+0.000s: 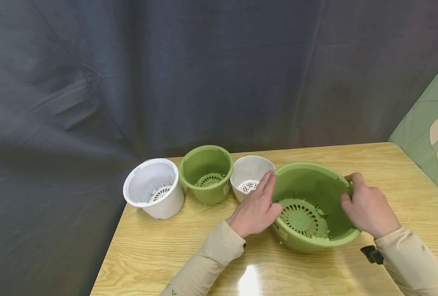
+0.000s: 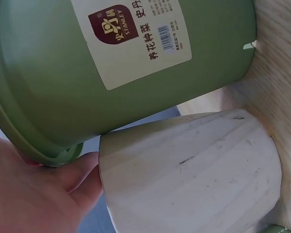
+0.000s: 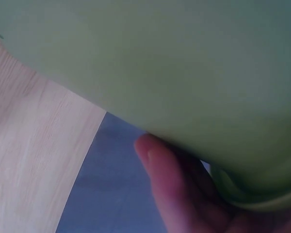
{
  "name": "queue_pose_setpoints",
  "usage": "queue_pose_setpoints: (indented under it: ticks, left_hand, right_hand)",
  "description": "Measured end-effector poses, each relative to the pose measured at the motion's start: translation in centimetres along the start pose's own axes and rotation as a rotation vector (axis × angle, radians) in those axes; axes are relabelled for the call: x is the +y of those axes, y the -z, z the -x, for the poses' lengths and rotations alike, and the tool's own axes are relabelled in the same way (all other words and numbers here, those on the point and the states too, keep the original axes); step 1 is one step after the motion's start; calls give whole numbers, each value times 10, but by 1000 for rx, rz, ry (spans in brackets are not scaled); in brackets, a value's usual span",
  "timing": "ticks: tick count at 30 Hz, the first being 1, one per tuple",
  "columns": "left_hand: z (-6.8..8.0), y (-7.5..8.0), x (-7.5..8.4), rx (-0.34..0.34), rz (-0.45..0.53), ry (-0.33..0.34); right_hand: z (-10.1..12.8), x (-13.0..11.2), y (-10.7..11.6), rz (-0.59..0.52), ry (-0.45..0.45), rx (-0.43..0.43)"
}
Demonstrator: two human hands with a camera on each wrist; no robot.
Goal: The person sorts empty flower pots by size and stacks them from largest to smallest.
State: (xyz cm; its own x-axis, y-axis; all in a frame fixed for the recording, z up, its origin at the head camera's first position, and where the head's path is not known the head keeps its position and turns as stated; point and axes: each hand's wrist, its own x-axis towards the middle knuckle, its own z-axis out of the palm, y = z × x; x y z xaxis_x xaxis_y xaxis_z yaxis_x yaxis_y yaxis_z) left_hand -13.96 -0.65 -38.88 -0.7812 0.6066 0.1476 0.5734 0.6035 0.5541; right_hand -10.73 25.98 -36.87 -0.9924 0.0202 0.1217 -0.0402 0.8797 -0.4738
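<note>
I hold the big green pot (image 1: 315, 205) tilted on the table (image 1: 189, 246), left hand (image 1: 257, 207) flat against its rim, right hand (image 1: 367, 207) gripping the far rim; I'd keep both sides level

The left hand (image 1: 257, 207) lies flat with straight fingers pointing to one o'clock, while the right hand (image 1: 367, 205) curls, fingers toward eleven o'clock.
</note>
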Motion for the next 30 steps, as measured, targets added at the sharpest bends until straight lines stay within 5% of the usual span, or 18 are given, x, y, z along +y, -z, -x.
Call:
queue_pose_setpoints:
  ticks: [30]
  left_hand:
    - [26,7,10,-57,-57,39]
  right_hand:
    - [12,-11,-4,-35,68,-58]
